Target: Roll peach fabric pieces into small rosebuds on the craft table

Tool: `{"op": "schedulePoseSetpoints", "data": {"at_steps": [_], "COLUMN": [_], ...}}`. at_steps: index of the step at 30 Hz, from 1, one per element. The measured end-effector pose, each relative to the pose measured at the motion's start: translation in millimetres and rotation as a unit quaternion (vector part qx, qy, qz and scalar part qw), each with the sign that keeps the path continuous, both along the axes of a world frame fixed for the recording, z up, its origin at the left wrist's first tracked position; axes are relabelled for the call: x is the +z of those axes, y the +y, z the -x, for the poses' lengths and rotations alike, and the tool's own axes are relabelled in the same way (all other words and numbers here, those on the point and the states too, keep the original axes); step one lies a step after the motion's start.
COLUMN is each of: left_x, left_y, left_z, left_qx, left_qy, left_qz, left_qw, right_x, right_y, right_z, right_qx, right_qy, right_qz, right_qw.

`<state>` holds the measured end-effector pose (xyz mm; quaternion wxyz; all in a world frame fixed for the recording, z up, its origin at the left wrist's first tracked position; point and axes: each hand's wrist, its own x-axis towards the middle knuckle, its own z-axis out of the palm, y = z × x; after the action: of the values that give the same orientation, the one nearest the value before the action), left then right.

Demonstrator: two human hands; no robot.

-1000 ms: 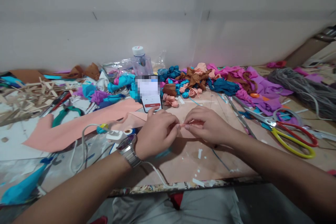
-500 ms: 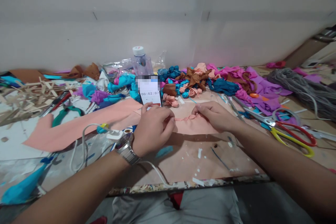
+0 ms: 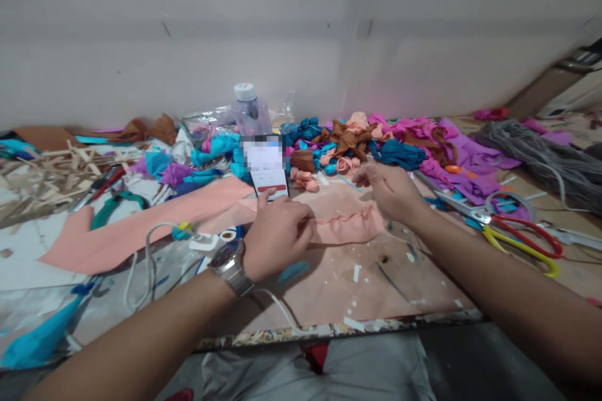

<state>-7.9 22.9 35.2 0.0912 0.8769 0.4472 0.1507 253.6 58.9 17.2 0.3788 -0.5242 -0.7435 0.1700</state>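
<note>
My left hand (image 3: 277,232), with a wristwatch (image 3: 229,266) on the wrist, is closed in a pinch on one end of a thin twisted pink strip (image 3: 345,217). The strip stretches to the right across a flat pink sheet (image 3: 348,229). My right hand (image 3: 392,191) is closed on the strip's other end, near the pile of pink rosettes (image 3: 305,179). A phone (image 3: 266,166) with a red button stands just behind my left hand.
Piles of teal, brown, magenta and purple crumpled pieces (image 3: 376,138) line the back. A bottle (image 3: 251,113) stands behind the phone. Yellow and red scissors (image 3: 522,232) lie right, grey yarn (image 3: 536,150) beyond. Green pliers (image 3: 115,203), wooden sticks (image 3: 42,172) and a white cable (image 3: 150,250) lie left.
My right hand has drawn away to the right and back, pulling the pink strip out longer from my left hand, which stayed almost in place.
</note>
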Motion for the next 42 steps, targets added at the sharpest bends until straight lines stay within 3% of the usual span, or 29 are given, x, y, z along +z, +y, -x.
{"op": "schedulePoseSetpoints", "data": {"at_steps": [3, 6, 9, 17, 42], "left_x": [-1.8, -3.3, -3.0, -1.7, 1.6], "left_y": [-1, -2, -4, -5, -5], "left_z": [0, 0, -1, 0, -1], "left_qx": [-0.002, -0.01, -0.023, -0.028, -0.049], "left_qy": [-0.005, -0.01, -0.018, -0.036, -0.082], "left_qz": [-0.001, 0.0, 0.014, 0.026, 0.121], "left_qw": [1.0, 1.0, 0.999, 0.999, 0.988], "right_x": [6.0, 8.3, 3.7, -4.9, -12.7], "right_y": [-15, -34, -47, -39, -39], "right_z": [13, 33, 48, 42, 47], "right_qx": [0.031, 0.085, 0.16, 0.168, 0.176], "right_qy": [0.065, -0.031, -0.11, -0.105, -0.043], "right_qz": [-0.068, -0.131, -0.098, -0.008, -0.046], "right_qw": [0.995, 0.987, 0.976, 0.98, 0.982]}}
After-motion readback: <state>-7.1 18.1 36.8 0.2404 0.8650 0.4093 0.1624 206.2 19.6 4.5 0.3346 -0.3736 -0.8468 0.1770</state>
